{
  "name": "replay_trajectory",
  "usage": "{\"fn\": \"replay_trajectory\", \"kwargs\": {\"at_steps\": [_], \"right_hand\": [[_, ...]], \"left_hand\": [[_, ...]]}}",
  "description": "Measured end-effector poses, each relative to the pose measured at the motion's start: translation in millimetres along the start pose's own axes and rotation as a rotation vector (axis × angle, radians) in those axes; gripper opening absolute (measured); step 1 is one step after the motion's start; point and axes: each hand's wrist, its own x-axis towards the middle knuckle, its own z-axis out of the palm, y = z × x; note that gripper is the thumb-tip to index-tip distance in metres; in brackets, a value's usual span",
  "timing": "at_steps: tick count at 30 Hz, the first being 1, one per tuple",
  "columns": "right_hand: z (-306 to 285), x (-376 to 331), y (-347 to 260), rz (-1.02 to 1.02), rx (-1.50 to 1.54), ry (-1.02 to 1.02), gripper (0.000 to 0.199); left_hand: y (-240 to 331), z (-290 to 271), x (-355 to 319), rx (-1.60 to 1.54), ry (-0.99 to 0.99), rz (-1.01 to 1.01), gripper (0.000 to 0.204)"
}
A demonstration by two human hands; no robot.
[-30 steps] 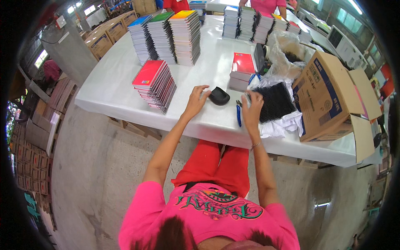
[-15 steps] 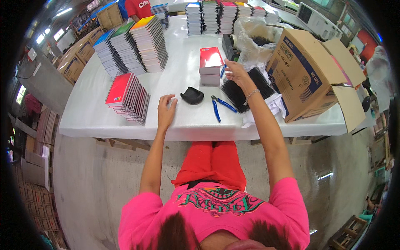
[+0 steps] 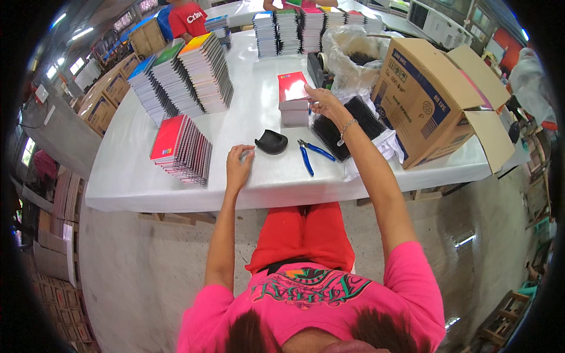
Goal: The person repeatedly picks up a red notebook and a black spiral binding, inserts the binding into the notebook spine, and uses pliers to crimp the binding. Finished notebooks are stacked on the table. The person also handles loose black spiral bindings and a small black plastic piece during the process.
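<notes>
My right hand (image 3: 323,102) is at the right edge of a short stack of unbound notebooks (image 3: 293,106), its fingers closed on the edge of the top red notebook (image 3: 292,86). A sliver of something blue shows beside the stack, partly hidden by that hand. Near the table's front edge my left hand (image 3: 239,163) rests with slightly bent fingers apart, holding nothing. Just right of it lies a black curved plastic piece (image 3: 272,142). Pliers with blue handles (image 3: 305,161) lie spread apart, beside a bundle of black wire spirals (image 3: 364,117) under my right forearm.
A stack of red spiral notebooks (image 3: 176,148) stands at the left, with taller blue, green and yellow stacks (image 3: 206,73) behind. A white cloth (image 3: 389,148) lies under the spirals. An open cardboard box (image 3: 421,100) and a plastic bag (image 3: 347,44) occupy the right. People stand beyond.
My right hand has moved left, from beside the stack onto the edge of its top red notebook. My left hand has shifted slightly toward the black plastic piece. The view has tilted a little.
</notes>
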Motion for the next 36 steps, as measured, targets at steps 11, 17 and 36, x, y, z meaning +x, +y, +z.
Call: {"fn": "replay_trajectory", "kwargs": {"at_steps": [11,17,36], "right_hand": [[-5,3,-3,-0.314,-0.252,0.194,0.027],[39,-80,-1,-0.754,-0.374,0.196,0.018],[64,-151,64,-0.814,-0.82,-0.049,0.018]], "left_hand": [[23,-6,18,-0.207,-0.112,-0.146,0.025],[93,-23,12,-0.094,0.229,0.13,0.033],[96,20,-11,0.516,-0.088,0.265,0.047]]}}
